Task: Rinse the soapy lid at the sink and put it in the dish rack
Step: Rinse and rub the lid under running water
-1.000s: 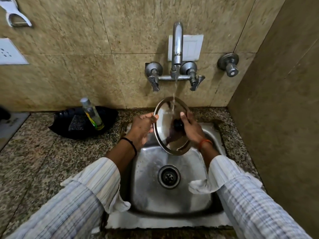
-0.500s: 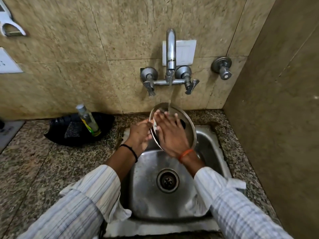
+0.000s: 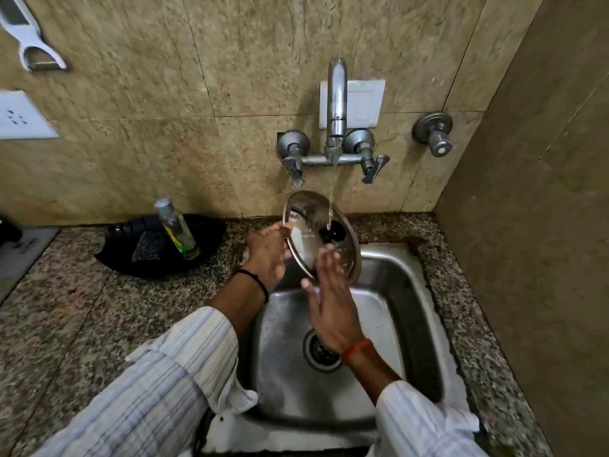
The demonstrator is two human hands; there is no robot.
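A round steel lid [image 3: 309, 225] with a black knob [image 3: 333, 230] is tilted on edge over the back of the steel sink [image 3: 389, 291]. Water runs from the wall tap [image 3: 336, 107] onto the lid near the knob. My left hand [image 3: 268, 252] grips the lid's left rim. My right hand [image 3: 329, 301] is flat with fingers spread, its fingertips at the lid's lower face, holding nothing. No dish rack is in view.
A black tray [image 3: 158, 249] with a clear soap bottle [image 3: 178, 229] and a scrub pad sits on the granite counter [image 3: 82, 311] left of the sink. A side wall [image 3: 527, 225] closes in on the right. A valve knob [image 3: 433, 131] juts from the back wall.
My right hand has slid down off the lid's face toward the lower rim, uncovering the knob. The lid stays under the running water in my left hand.
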